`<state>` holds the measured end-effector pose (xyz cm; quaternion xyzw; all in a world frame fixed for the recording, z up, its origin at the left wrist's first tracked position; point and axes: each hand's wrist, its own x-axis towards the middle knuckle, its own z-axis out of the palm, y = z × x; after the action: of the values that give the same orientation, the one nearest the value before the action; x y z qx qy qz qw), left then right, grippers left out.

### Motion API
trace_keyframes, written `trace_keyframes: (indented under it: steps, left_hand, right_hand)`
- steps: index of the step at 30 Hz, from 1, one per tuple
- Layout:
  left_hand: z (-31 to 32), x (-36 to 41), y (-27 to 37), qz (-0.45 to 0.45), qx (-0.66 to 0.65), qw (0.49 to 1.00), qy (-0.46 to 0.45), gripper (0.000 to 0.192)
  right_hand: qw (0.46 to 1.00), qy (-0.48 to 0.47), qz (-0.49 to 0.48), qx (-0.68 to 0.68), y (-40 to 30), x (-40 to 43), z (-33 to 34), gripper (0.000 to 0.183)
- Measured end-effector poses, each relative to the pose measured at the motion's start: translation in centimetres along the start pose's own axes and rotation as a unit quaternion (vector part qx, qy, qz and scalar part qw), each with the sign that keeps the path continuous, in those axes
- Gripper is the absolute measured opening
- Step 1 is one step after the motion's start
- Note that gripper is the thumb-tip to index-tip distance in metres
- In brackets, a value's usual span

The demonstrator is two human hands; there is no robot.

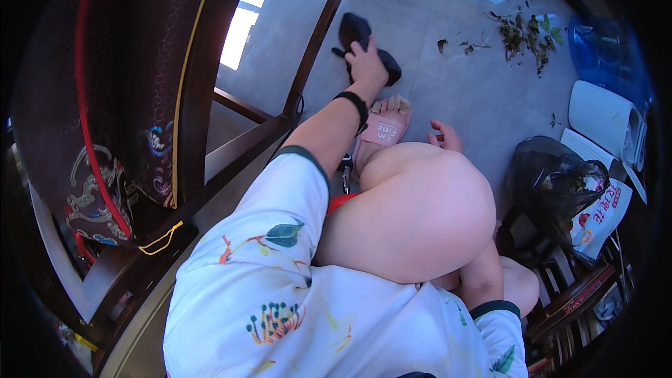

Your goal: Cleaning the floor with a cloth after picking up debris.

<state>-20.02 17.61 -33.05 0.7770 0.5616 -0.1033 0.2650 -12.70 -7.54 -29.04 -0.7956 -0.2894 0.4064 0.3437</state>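
My left hand (366,63) reaches forward to a pair of dark shoes (389,67) on the grey floor. Its fingers lie on and between them; whether they grip is unclear. A black band (355,105) circles that wrist. Just behind the shoes is my foot in a pink slide sandal (382,130). Beyond my bare knee, my right hand (446,135) shows only partly, fingers apart and slightly curled, with nothing seen in it. The knee hides the rest of that hand. Dried leaves and twigs (525,37) lie scattered on the floor further ahead.
Dark wooden furniture with brocade cushions (152,89) stands at left. On the right are a black plastic bag (541,168), a printed white bag (604,220), a white folded item (604,113) and a blue translucent plastic object (604,52). A dark wooden shelf (572,299) stands at lower right.
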Motion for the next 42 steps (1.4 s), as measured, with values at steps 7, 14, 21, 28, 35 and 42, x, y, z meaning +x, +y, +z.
trace_keyframes:
  steps: [7, 14, 21, 28, 35, 42]
  left_hand:
    - [3.0, 4.0, 10.2, 0.249, -0.047, 0.967, 0.003, 0.052]
    - [-0.9, 3.2, 12.7, 0.283, -0.312, 0.905, 0.048, 0.038]
    - [-6.4, 2.9, -0.9, 0.005, -0.033, 0.999, 0.03, 0.092]
    - [-3.7, 10.4, 2.9, -0.064, -0.006, 0.998, 0.021, 0.107]
    - [-1.2, 12.3, 12.6, 0.2, 0.044, 0.978, -0.028, 0.094]
    - [2.0, 6.8, 17.4, 0.337, -0.056, 0.929, -0.141, 0.065]
  right_hand:
    - [0.999, -0.029, 0.019, 0.033, -2.5, 1.5, -0.3, 0.032]
    - [0.996, 0.062, 0.051, 0.021, -0.2, 2.2, -3.4, 0.031]
    - [0.994, 0.027, 0.1, -0.037, 3.0, 3.7, -2.1, 0.031]
    - [0.951, -0.092, 0.111, -0.275, -1.6, 5.2, -0.1, 0.067]
    - [0.919, -0.161, 0.176, -0.315, -2.0, 6.4, 0.6, 0.1]
    - [0.89, -0.206, 0.169, -0.37, -3.1, 6.2, -2.5, 0.097]
